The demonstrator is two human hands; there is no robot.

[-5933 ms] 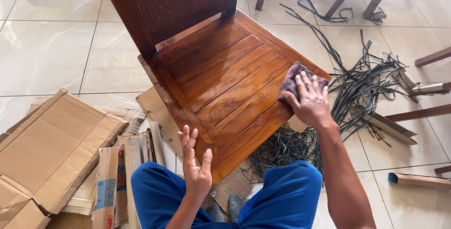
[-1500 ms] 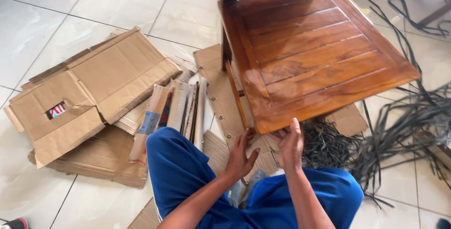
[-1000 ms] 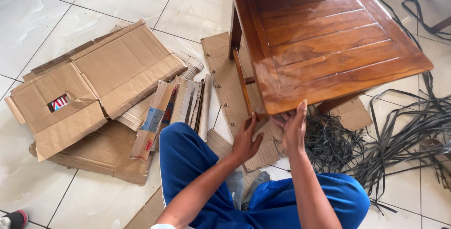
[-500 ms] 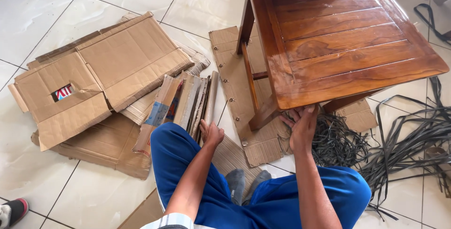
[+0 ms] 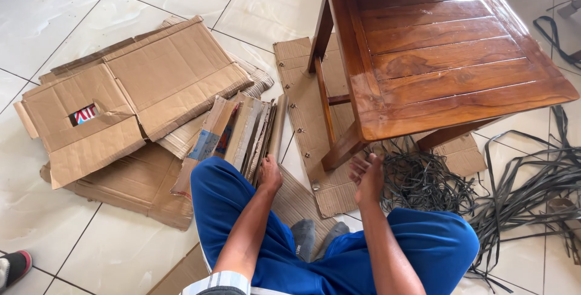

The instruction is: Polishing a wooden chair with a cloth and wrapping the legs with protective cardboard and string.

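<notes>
A varnished brown wooden chair (image 5: 448, 53) stands on the tiled floor in front of me. I sit with legs in blue trousers (image 5: 242, 210). My right hand (image 5: 366, 177) hovers with its fingers apart and nothing in them, just below the chair's front left leg (image 5: 342, 150). My left hand (image 5: 270, 174) is lowered by my left knee, against the end of a stack of folded cardboard (image 5: 242, 134). Its fingers point down and away, so I cannot make out whether they grip anything.
Flattened cardboard boxes (image 5: 133, 89) lie at the left, and a cardboard sheet (image 5: 299, 83) lies under the chair. A tangle of dark strips (image 5: 520, 180) spreads at the right. A shoe tip (image 5: 12, 268) shows at the bottom left edge.
Both hands came off the chair seat's front edge. My left hand swung left and down to the cardboard stack; my right hand dropped to the chair's front leg.
</notes>
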